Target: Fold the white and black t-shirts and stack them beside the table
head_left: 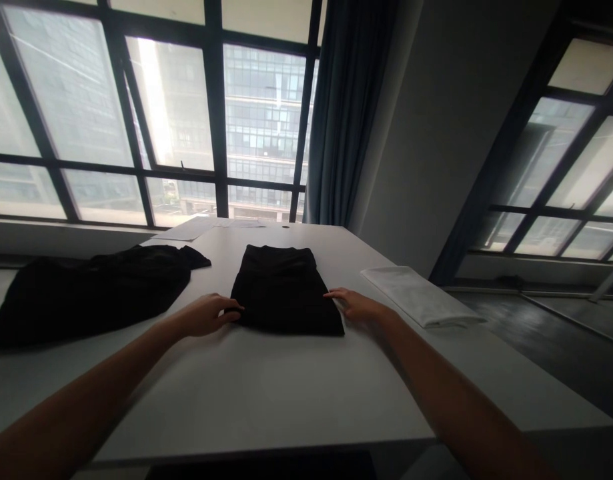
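Left grip (206,315) and right grip (353,305) open-fingered against unlabelled folded black garment (285,287).

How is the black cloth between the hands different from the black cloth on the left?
The black cloth between the hands is folded into a neat rectangle; the black cloth on the left lies spread and rumpled. The folded one looks smaller. The left hand and right hand touch only the folded one. Both are black and lie on the white table.
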Motion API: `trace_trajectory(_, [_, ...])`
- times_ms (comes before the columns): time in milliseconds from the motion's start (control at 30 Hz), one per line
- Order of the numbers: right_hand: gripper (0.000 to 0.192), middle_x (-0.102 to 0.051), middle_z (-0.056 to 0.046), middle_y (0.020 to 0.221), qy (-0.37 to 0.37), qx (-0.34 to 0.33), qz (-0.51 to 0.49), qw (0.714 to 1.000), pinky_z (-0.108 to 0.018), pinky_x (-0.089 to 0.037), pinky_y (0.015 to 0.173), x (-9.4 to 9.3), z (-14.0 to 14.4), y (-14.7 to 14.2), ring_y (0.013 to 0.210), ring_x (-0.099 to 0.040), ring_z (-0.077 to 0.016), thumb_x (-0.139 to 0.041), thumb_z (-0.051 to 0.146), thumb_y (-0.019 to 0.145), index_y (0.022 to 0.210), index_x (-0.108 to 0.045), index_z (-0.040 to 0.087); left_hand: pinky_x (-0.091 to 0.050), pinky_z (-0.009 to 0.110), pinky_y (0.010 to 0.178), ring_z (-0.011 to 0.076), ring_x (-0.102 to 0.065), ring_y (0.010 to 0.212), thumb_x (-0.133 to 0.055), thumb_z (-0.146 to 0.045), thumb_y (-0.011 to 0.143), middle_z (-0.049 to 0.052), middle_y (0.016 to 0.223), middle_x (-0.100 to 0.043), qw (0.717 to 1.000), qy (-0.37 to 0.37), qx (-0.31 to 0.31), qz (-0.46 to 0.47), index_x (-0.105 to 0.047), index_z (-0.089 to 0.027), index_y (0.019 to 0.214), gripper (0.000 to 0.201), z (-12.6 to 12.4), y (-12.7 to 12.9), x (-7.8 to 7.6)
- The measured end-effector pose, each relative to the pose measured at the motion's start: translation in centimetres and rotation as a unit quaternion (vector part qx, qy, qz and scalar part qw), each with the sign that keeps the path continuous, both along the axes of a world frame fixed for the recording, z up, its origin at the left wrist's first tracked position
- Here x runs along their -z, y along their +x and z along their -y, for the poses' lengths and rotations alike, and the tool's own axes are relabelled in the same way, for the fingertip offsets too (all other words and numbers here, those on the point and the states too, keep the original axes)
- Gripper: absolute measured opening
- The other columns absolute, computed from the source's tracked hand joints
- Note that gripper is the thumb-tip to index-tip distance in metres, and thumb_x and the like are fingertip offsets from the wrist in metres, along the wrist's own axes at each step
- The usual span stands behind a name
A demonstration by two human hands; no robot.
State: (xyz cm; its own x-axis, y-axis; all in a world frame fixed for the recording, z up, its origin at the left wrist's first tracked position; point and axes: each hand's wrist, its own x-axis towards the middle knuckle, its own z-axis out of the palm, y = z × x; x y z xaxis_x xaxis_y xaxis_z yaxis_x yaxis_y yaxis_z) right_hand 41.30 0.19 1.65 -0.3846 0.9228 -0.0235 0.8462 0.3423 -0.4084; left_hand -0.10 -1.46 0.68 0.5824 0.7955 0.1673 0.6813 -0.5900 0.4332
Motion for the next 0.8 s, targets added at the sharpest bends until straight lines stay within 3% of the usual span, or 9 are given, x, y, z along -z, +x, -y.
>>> trace_trajectory(100, [0.061, -0.038, -0.008, 0.152, -0.001, -0.028, -0.008, 1.000, -0.045, -0.031, 0.115, -0.5, 0.5, -0.4, 0.139, -0.037, -0.0297, -0.068, 0.014, 0.070, 0.130, -0.062, 0.026, -0.050, 0.031, 0.075, 0.0205, -0.067, 0.073, -0.053, -0.055, 0.088, 0.003, 0.082, -0.075, 1.000, -0.002, 0.000, 0.029, -0.074, -0.027, 0.099, 0.036, 0.6, 0.5, -0.3])
trace_trajectory(267, [0.030, -0.060, -0.008, 0.131, -0.029, -0.092, -0.048, 0.994, -0.039, -0.039, 0.109, -1.7, 1.1, -0.6, 0.121, -0.056, -0.0256, -0.063, 0.013, 0.072, 0.096, -0.078, 0.021, -0.051, 0.029, 0.070, 0.0183, -0.064, 0.067, -0.053, -0.056, 0.087, 0.002, 0.074, -0.071, 0.997, -0.032, 0.048, 0.059, -0.074, -0.023, 0.090, 0.040, 1.8, 0.3, -1.9])
trace_trajectory(333, [0.023, -0.066, -0.007, 0.122, -0.080, -0.118, -0.069, 0.987, -0.038, -0.042, 0.105, -2.4, 1.4, -0.1, 0.112, -0.060, -0.0247, -0.064, 0.017, 0.072, 0.091, -0.078, 0.019, -0.052, 0.031, 0.078, 0.0214, -0.067, 0.080, -0.058, -0.056, 0.084, 0.002, 0.088, -0.074, 0.994, -0.064, 0.084, 0.038, -0.074, -0.025, 0.096, 0.038, 2.3, -0.2, -2.4])
trace_trajectory(400, [0.021, -0.068, -0.007, 0.116, -0.124, -0.123, -0.074, 0.982, -0.038, -0.045, 0.100, -3.0, 1.6, 0.4, 0.108, -0.062, -0.0249, -0.068, 0.021, 0.070, 0.088, -0.078, 0.018, -0.049, 0.038, 0.094, 0.0281, -0.064, 0.107, -0.072, -0.055, 0.074, 0.004, 0.120, -0.069, 0.987, -0.098, 0.124, -0.002, -0.069, -0.030, 0.113, 0.047, 2.5, -0.8, -2.5])
trace_trajectory(500, [0.022, -0.067, -0.009, 0.116, -0.152, -0.117, -0.077, 0.978, -0.037, -0.048, 0.094, -3.4, 1.9, 0.7, 0.104, -0.062, -0.0251, -0.070, 0.024, 0.069, 0.088, -0.078, 0.016, -0.029, 0.055, 0.112, 0.0391, -0.029, 0.142, -0.088, -0.048, 0.053, 0.007, 0.159, -0.030, 0.981, -0.105, 0.136, -0.085, -0.046, -0.037, 0.141, 0.098, 2.1, -1.3, -1.6])
trace_trajectory(567, [0.022, -0.065, -0.010, 0.118, -0.148, -0.123, -0.082, 0.978, -0.037, -0.048, 0.094, -3.5, 2.1, 0.6, 0.105, -0.061, -0.0254, -0.069, 0.026, 0.070, 0.088, -0.078, 0.016, -0.017, 0.062, 0.114, 0.0399, -0.015, 0.146, -0.089, -0.043, 0.053, 0.007, 0.163, -0.017, 0.980, -0.087, 0.121, -0.131, -0.036, -0.038, 0.146, 0.107, 1.5, -1.2, -0.7])
trace_trajectory(633, [0.022, -0.062, -0.010, 0.125, -0.131, -0.127, -0.089, 0.979, -0.040, -0.044, 0.100, -3.8, 2.3, 0.4, 0.112, -0.058, -0.0271, -0.069, 0.029, 0.073, 0.089, -0.078, 0.017, -0.016, 0.060, 0.116, 0.0356, -0.018, 0.147, -0.081, -0.035, 0.067, 0.004, 0.161, -0.023, 0.981, -0.062, 0.110, -0.146, -0.040, -0.039, 0.144, 0.088, 1.1, -0.9, 0.0])
trace_trajectory(700, [0.023, -0.056, -0.009, 0.134, -0.111, -0.127, -0.100, 0.981, -0.043, -0.040, 0.105, -4.1, 2.5, 0.3, 0.120, -0.053, -0.0292, -0.069, 0.034, 0.075, 0.090, -0.078, 0.019, -0.021, 0.054, 0.117, 0.0291, -0.030, 0.144, -0.065, -0.023, 0.080, 0.000, 0.155, -0.038, 0.987, -0.023, 0.099, -0.128, -0.051, -0.038, 0.137, 0.061, 0.9, -0.6, 0.3])
trace_trajectory(800, [0.026, -0.054, -0.008, 0.139, -0.095, -0.131, -0.125, 0.979, -0.045, -0.038, 0.108, -4.5, 2.9, 0.1, 0.126, -0.050, -0.0303, -0.070, 0.041, 0.077, 0.091, -0.078, 0.021, -0.029, 0.045, 0.116, 0.0237, -0.045, 0.135, -0.050, -0.012, 0.083, -0.001, 0.139, -0.058, 0.993, 0.028, 0.079, -0.078, -0.066, -0.034, 0.121, 0.047, 1.1, -0.2, -0.1])
